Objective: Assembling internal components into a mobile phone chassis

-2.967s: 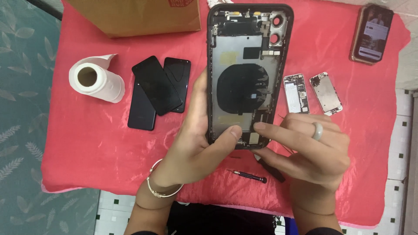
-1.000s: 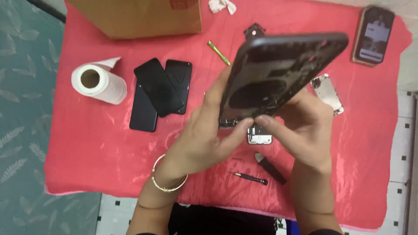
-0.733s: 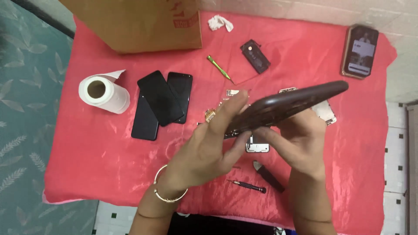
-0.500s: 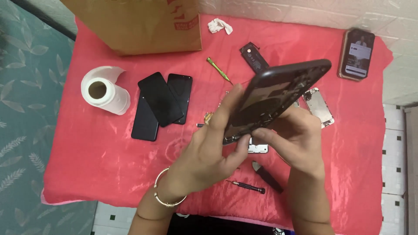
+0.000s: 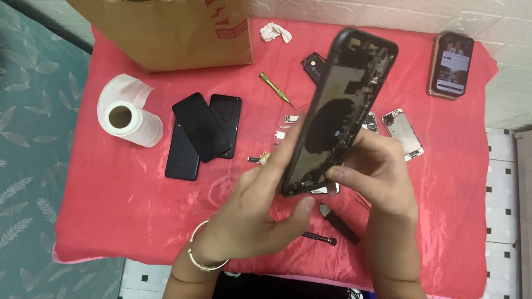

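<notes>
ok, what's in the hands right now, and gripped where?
Both hold the opened dark phone housing, tilted up off the red cloth. The left hand and right hand grip its lower end, one on each long edge.

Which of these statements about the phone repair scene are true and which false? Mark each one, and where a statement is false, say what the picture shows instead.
1. Both hands hold the opened phone housing above the red cloth. True.
2. The roll of tissue lies at the right edge of the cloth. False: it lies near the left edge.
3. The green screwdriver is in the right hand. False: it lies on the cloth, beyond the hands.
4. The left hand has a bangle on its wrist. True.
5. Three dark screens lie overlapping beside the roll of tissue. True.
6. The phone with a lit screen lies under the paper bag. False: it lies at the far right corner.
</notes>
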